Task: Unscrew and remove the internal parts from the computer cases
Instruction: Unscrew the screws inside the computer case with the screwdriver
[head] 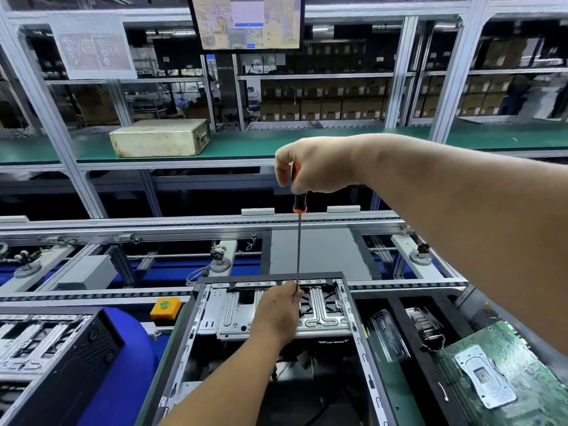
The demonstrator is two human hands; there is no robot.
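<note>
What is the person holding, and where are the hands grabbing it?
A long screwdriver with an orange-and-black handle. The right hand grips the handle at the top; the left hand steadies the thin metal shaft near its tip, inside the open computer case.

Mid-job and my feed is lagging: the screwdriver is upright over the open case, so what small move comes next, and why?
Probably turn the screwdriver with the right hand, which grips its handle. The left hand steadies the shaft low down inside the open case, so the tip seems seated; the screw itself is hidden.
</note>
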